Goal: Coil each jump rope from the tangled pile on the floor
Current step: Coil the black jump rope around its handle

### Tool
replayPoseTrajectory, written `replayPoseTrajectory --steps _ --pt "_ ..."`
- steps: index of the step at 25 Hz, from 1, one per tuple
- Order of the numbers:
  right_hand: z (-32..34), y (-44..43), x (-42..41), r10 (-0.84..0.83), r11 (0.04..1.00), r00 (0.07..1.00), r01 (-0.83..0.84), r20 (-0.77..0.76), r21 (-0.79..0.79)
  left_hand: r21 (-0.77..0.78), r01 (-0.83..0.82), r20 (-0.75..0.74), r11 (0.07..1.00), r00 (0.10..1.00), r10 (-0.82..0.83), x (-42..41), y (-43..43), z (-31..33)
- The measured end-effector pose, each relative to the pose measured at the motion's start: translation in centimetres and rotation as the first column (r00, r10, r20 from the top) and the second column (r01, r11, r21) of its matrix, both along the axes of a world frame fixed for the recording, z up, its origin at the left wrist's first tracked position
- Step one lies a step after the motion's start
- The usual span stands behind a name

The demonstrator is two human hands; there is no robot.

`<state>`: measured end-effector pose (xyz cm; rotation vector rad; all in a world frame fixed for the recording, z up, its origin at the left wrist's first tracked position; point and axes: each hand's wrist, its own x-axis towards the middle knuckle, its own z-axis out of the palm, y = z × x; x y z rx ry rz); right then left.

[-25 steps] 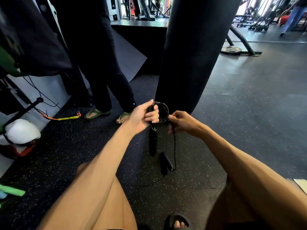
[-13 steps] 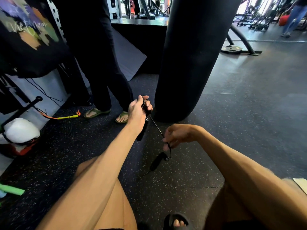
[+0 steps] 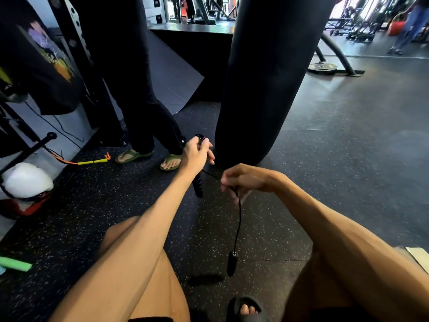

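Note:
My left hand point(image 3: 196, 154) grips the coiled part of a black jump rope point(image 3: 237, 226), and one black handle point(image 3: 198, 185) hangs below that hand. A short stretch of cord runs from it to my right hand point(image 3: 242, 178), which pinches the cord. Below my right hand the cord drops straight down to the second black handle point(image 3: 231, 263), which dangles just above the speckled rubber floor point(image 3: 267, 240). Most of the coil is hidden inside my left fist.
A black punching bag point(image 3: 262, 84) hangs right behind my hands. A person in dark trousers and green sandals point(image 3: 170, 161) stands to the left. An orange and yellow rope point(image 3: 90, 161) lies by the wall, near a white and red object point(image 3: 25, 182). My sandalled foot point(image 3: 247, 309) is below.
My left hand turned and closed over the coil. My right hand slid along the cord, and the free handle dropped lower and now hangs straight down.

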<state>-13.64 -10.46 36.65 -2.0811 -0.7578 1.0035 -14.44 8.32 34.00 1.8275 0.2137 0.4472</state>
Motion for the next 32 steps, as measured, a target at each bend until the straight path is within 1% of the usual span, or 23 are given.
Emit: replayPoseTrajectory --steps 3,6,7,10,12,17,22,24,26,28,30,32 --pt "1.0 0.0 -0.5 -0.047 0.99 0.986 0.025 0.16 0.136 0.106 0.139 -0.175 0.985 0.977 -0.119 0.4 -0.2 -0.9" --pt "1.1 0.1 0.0 -0.137 0.969 0.942 0.064 0.307 0.237 0.126 0.304 -0.309 0.944 0.917 -0.254 -0.4 -0.6 -0.6" --pt "1.0 0.1 0.3 -0.16 0.965 0.918 0.068 0.363 0.252 0.09 0.353 -0.342 0.931 0.889 -0.303 -1.1 -1.0 0.0" --pt "0.6 0.1 1.1 -0.18 0.969 0.841 0.061 0.511 0.241 -0.115 0.47 -0.39 0.875 0.789 -0.475 -2.4 -1.7 0.9" --pt "0.3 -0.1 1.5 -0.206 0.967 0.824 0.088 0.528 0.24 -0.184 0.508 -0.395 0.841 0.746 -0.536 -2.6 -1.6 0.8" --pt "-0.3 -0.3 2.6 -0.333 0.934 0.796 0.202 0.506 0.296 -0.312 0.529 -0.317 0.789 0.725 -0.612 -2.6 -1.3 1.4" --pt "-0.9 0.1 2.9 -0.43 0.893 0.753 0.277 0.497 0.354 -0.468 0.461 -0.228 0.754 0.761 -0.607 -2.5 -1.7 1.8" --pt "-1.4 0.5 3.0 -0.456 0.879 0.764 0.307 0.457 0.365 -0.526 0.44 -0.152 0.728 0.793 -0.59 -2.3 -1.6 1.9" --pt "-2.1 0.8 3.2 -0.468 0.868 0.801 0.339 0.372 0.362 -0.56 0.434 -0.073 0.706 0.823 -0.563 -2.0 -1.5 2.0" --pt "-3.0 1.1 3.2 -0.458 0.871 0.856 0.376 0.243 0.316 -0.581 0.43 -0.015 0.691 0.843 -0.537 -1.9 -1.5 1.9" --pt "-3.5 1.2 2.4 -0.395 0.893 0.914 0.36 0.09 0.27 -0.605 0.425 0.031 0.674 0.858 -0.513 -1.9 -1.6 1.9" --pt "-3.6 1.2 1.2 -0.305 0.929 0.952 0.303 -0.025 0.211 -0.632 0.404 0.066 0.661 0.878 -0.474 -1.9 -1.7 2.3"
